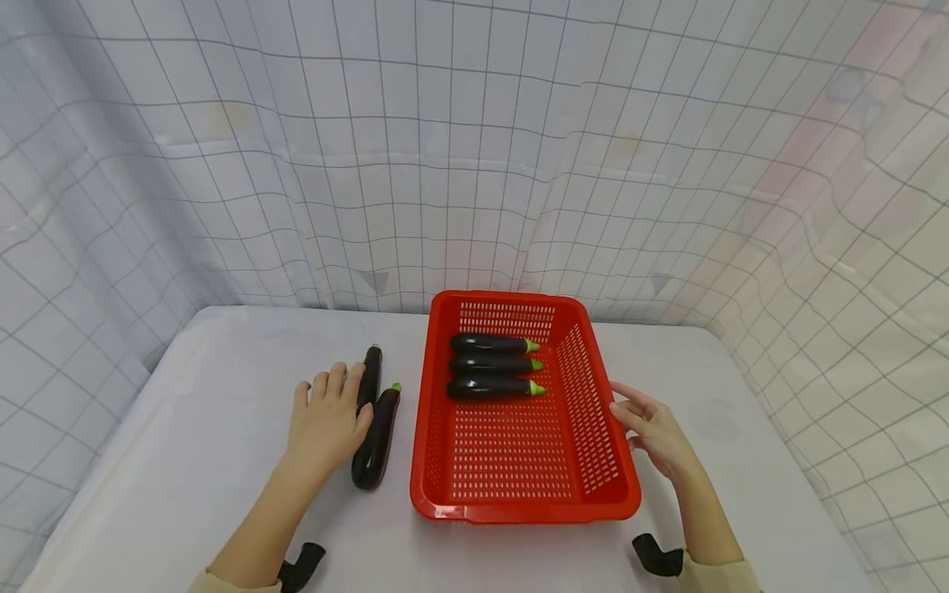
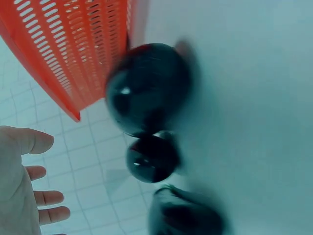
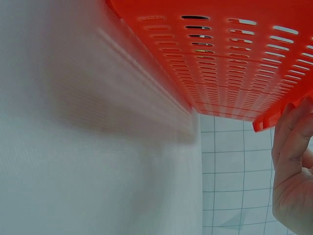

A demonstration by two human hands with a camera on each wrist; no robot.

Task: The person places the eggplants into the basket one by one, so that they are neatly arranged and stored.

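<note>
My left hand (image 1: pixel 329 420) is spread above dark eggplants on the left of the table, its fingers apart and holding nothing. One eggplant (image 1: pixel 381 441) lies beside the thumb; another eggplant (image 1: pixel 373 366) is partly covered by the hand. In the left wrist view a third eggplant (image 2: pixel 183 215) shows at the bottom edge, hidden from the head view. The red basket (image 1: pixel 519 515) has three eggplants side by side in its far half, including a front eggplant (image 1: pixel 489 387), green stems pointing right. My right hand (image 1: pixel 656 428) grips the basket's right rim with its fingertips.
A white cloth covers the table (image 1: pixel 222 395). Grid-patterned white curtains (image 1: pixel 489 165) hang behind it and along both sides. Black wrist-worn pieces show near each forearm, such as the right one (image 1: pixel 656 556).
</note>
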